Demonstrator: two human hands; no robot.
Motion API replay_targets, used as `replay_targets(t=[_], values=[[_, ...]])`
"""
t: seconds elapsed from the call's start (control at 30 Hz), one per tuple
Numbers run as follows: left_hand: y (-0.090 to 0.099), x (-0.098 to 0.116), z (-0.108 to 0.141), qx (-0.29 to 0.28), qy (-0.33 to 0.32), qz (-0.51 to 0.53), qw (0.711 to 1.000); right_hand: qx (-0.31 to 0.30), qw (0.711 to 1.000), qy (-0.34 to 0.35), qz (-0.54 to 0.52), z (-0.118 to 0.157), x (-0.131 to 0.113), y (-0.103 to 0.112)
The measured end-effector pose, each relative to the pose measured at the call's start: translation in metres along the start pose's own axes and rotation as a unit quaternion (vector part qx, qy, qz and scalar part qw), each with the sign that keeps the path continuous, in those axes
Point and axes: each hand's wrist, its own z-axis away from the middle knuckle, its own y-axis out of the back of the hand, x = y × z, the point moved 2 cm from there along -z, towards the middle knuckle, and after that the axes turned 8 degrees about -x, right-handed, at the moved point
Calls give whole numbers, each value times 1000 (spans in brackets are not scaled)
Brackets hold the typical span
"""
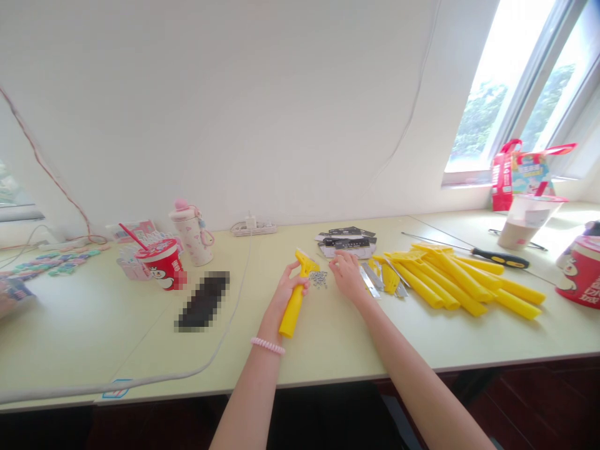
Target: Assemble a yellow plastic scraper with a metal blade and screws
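My left hand (285,292) is wrapped round a yellow scraper handle (292,312), its wider head pointing away from me. Just right of that head lies a small pile of screws (319,279). Over the table beyond the pile, my right hand (345,270) reaches toward the black-and-white blade packets (349,242), fingers bent; whether its fingertips hold anything is too small to tell. Beside it lie metal blades (370,280) and a flat yellow piece (389,278). Several more yellow handles (440,278) are heaped to the right.
A black-and-yellow screwdriver (501,257) lies behind the handles. Cups stand at right, including a red one (581,272). At left are a red cup (162,265), a pink-topped bottle (192,237) and a blurred dark object (204,301). A white cable (225,334) crosses the table.
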Motion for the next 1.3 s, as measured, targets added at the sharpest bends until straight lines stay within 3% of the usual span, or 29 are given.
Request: replay_targets(t=[0.17,0.33,1.07,1.2,1.3], values=[[-5,-3,-1,-16,36,-31,999,17,986,28,-163,-2,-12,3],[-9,-8,-1,-46,46,-36,997,-13,976,51,-212,-1,-25,6],[-10,-11,1,-64,47,-65,995,6,978,37,-207,-1,-26,13],[-13,-4,1,-35,42,-40,998,-2,978,28,-205,-4,-22,10],[-16,3,2,13,20,-26,999,16,989,-17,-149,-4,-7,8]])
